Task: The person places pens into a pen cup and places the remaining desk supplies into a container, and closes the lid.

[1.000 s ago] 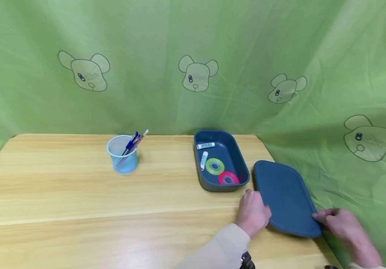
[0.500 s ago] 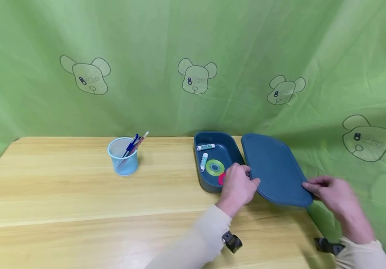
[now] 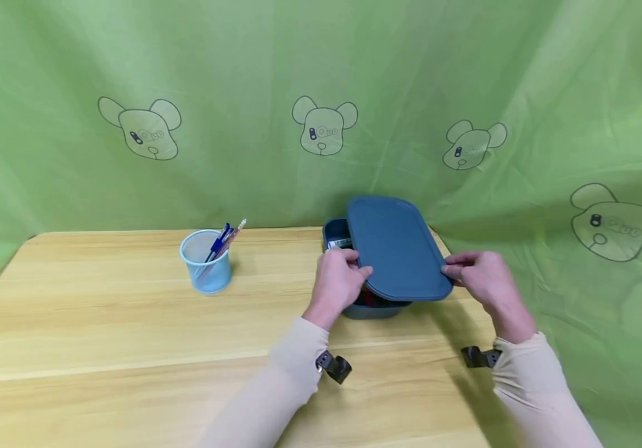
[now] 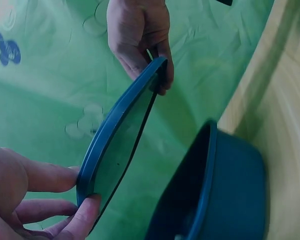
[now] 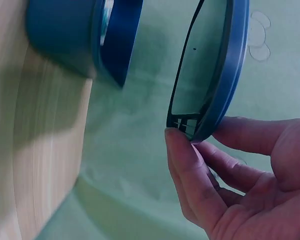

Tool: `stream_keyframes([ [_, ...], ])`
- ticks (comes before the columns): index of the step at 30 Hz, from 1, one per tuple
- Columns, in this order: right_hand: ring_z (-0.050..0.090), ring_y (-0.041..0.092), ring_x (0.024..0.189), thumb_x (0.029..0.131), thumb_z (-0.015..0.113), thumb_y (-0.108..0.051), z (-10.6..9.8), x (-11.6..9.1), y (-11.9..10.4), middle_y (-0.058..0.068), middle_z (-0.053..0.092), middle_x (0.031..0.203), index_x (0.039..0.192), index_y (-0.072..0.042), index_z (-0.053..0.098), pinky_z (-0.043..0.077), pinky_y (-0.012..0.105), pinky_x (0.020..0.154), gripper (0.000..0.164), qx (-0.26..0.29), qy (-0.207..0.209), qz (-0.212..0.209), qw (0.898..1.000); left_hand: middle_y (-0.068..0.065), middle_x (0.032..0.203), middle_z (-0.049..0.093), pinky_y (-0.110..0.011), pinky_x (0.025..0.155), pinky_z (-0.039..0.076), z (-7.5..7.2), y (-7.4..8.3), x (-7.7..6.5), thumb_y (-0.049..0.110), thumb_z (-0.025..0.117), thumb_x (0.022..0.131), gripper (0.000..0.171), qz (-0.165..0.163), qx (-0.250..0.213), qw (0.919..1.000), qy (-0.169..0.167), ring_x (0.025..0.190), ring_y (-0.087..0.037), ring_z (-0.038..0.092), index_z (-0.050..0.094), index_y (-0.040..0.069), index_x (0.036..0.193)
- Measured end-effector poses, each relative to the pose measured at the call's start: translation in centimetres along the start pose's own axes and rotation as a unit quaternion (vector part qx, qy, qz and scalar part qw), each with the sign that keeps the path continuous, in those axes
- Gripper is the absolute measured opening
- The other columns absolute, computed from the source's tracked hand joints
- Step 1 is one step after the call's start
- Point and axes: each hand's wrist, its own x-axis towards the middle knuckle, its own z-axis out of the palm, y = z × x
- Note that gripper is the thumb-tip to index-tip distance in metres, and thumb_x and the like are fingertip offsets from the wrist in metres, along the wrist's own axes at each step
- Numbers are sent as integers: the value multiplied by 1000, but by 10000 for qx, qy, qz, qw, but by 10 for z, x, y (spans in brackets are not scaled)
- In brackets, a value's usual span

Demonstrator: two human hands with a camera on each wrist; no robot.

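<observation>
Both hands hold a dark blue lid (image 3: 396,246) above a blue storage box (image 3: 374,311) at the right of the table. My left hand (image 3: 336,280) pinches the lid's left edge between thumb and fingers. Its right edge is pinched by my right hand (image 3: 480,277). In both wrist views a gap shows between the lid (image 4: 110,125) and the box (image 4: 237,185). A white and teal glue stick (image 3: 339,243) shows at the box's uncovered left side. Most of the box's inside is hidden under the lid; a bit of red shows at its front.
A light blue mesh pen cup (image 3: 209,267) with several pens (image 3: 221,241) stands at the back left of the wooden table (image 3: 130,348). A green curtain (image 3: 231,174) hangs right behind the table and along its right side.
Both hands have lifted the lid from beside the box and carried it left and away from the person, over the box. It now covers most of the opening from above.
</observation>
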Motion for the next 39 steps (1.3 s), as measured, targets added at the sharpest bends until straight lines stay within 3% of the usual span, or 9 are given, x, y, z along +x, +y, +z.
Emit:
stream_keyframes([
  [7, 67, 9, 79, 91, 68, -7, 22, 14, -9, 26, 65, 112, 119, 15, 61, 56, 22, 74, 36, 535, 31, -95, 9985, -6, 98, 69, -23, 69, 55, -19, -21, 8, 15, 80, 84, 36, -300, -109, 9994, 105, 87, -16, 65, 71, 0, 116],
  [12, 68, 10, 78, 91, 69, -5, 31, 18, -8, 26, 64, 110, 117, 16, 61, 56, 21, 73, 34, 658, 4, -78, 9978, -8, 104, 71, -30, 83, 55, -24, -30, 11, 15, 80, 83, 32, -428, -94, 9990, 76, 100, -21, 65, 73, 2, 112],
  [21, 68, 16, 82, 90, 68, -3, 42, 19, -2, 29, 62, 114, 116, 16, 62, 56, 21, 73, 32, 632, -18, 23, 9980, -11, 107, 71, -32, 85, 55, -23, -43, 14, 13, 79, 84, 31, -641, -36, 9977, -227, 102, -23, 64, 72, 0, 112],
  [26, 67, 14, 80, 89, 68, -1, 48, 19, 2, 27, 64, 109, 113, 16, 63, 58, 24, 74, 29, 525, 26, -7, 9986, -11, 104, 71, -31, 80, 55, -23, -48, 13, 12, 80, 84, 32, -672, 2, 9973, -297, 97, -21, 64, 72, -1, 112],
  [34, 67, 17, 81, 90, 67, -2, 55, 20, 8, 25, 65, 107, 112, 14, 64, 58, 36, 79, 28, 391, -16, 25, 9992, -14, 114, 69, -32, 87, 54, -20, -54, 11, 14, 79, 85, 35, -662, 142, 9969, -399, 107, -23, 62, 71, -2, 114],
  [39, 67, 19, 84, 90, 67, -3, 56, 21, 10, 25, 65, 108, 113, 14, 65, 57, 29, 75, 28, 262, -15, 27, 9997, -16, 114, 68, -31, 84, 56, -19, -54, 10, 13, 78, 85, 36, -600, 126, 9972, -421, 105, -24, 63, 69, -3, 116],
])
